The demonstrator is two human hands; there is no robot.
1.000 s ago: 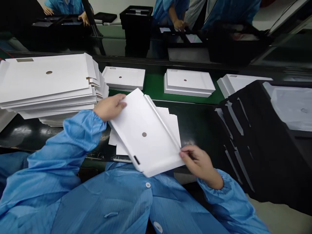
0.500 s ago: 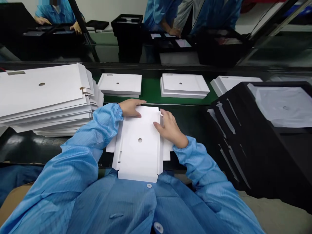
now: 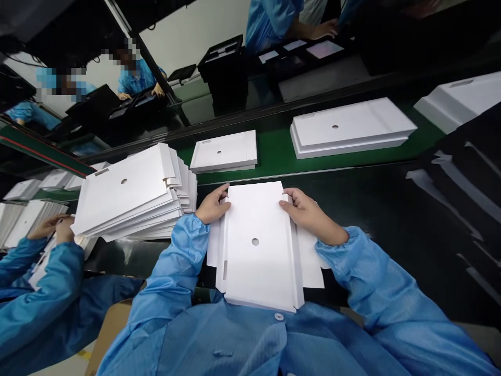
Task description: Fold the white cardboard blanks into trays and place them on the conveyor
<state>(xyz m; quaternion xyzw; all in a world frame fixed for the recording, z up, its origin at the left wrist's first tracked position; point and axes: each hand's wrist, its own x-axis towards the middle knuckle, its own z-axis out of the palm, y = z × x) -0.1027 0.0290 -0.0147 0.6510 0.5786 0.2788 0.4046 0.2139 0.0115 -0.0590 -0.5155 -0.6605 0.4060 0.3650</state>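
A flat white cardboard box blank [image 3: 258,245] with a small round hole lies on the dark bench right in front of me, its side flaps partly raised. My left hand [image 3: 213,206] grips its far left corner, fingers curled over the flap. My right hand [image 3: 307,211] pinches the far right corner the same way. Both arms wear blue sleeves.
A tall stack of the same white blanks [image 3: 133,193] sits to my left. Folded white boxes [image 3: 225,151] [image 3: 350,128] ride on the green conveyor belt [image 3: 274,151] beyond. Black trays [image 3: 462,193] stand at right. A co-worker's blue-sleeved arms [image 3: 35,261] work at far left.
The blank went from tilted in the air to flat on the bench. Both my hands moved to its far corners. The camera view has tilted and swung left.
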